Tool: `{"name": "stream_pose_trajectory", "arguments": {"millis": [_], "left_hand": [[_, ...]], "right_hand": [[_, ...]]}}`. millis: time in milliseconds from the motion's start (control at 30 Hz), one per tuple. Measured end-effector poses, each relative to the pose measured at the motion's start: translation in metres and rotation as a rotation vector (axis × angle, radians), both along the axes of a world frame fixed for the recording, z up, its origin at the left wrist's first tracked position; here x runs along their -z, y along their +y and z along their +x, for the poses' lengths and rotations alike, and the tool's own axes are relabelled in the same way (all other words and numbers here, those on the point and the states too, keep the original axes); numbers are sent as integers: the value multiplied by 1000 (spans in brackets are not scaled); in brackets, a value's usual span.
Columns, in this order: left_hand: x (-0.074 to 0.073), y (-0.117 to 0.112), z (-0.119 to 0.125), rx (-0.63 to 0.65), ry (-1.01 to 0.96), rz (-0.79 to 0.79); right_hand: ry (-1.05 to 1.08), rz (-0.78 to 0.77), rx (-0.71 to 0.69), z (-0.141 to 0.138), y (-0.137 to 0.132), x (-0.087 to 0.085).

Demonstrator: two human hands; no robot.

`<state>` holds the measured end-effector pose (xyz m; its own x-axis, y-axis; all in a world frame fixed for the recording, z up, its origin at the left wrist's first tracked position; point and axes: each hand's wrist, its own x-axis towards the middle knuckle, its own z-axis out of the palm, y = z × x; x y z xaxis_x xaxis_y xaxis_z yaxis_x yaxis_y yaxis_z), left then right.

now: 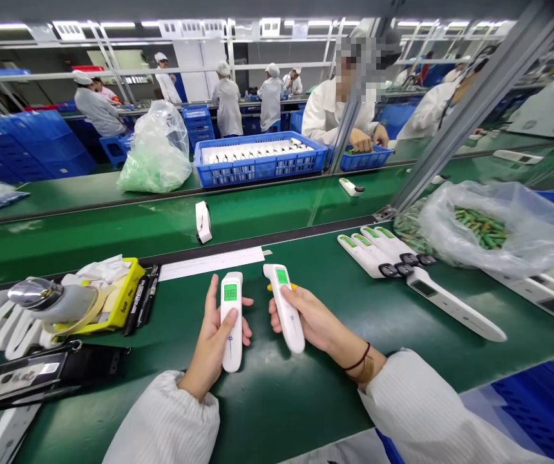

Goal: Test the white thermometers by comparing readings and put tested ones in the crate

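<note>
A white thermometer [231, 348] is hiding part of the left hand [212, 336], and a tilted thermometer [293, 330] is covering part of the right hand [312, 317]. The view's left edge is cutting off a black case [86, 368] (its label [20, 379] is looking too blurred to read), while pixelation is obscuring a co-worker's head [354, 58].

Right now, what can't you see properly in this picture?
All in the head view:
Left device: its back is hidden, facing away from the camera.
Right hand: parts of its fingers are behind the right device.
Label on the black case: print too small and blurred.
Blue crate: cut off by the right edge.
</note>
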<state>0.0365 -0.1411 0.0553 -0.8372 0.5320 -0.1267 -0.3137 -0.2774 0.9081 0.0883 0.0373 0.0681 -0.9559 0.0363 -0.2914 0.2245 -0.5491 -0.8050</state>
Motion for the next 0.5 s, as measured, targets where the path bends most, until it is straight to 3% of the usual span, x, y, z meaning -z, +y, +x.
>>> {"name": "stream_pose_trajectory", "arguments": {"millis": [300,500], "left_hand": [[-1,0,-2,-22,-118,22],[3,0,3,75,41,118]], "right_hand": [[-57,-1,-11,1,-3,0],[73,171,-56,4,-14,0]]}}
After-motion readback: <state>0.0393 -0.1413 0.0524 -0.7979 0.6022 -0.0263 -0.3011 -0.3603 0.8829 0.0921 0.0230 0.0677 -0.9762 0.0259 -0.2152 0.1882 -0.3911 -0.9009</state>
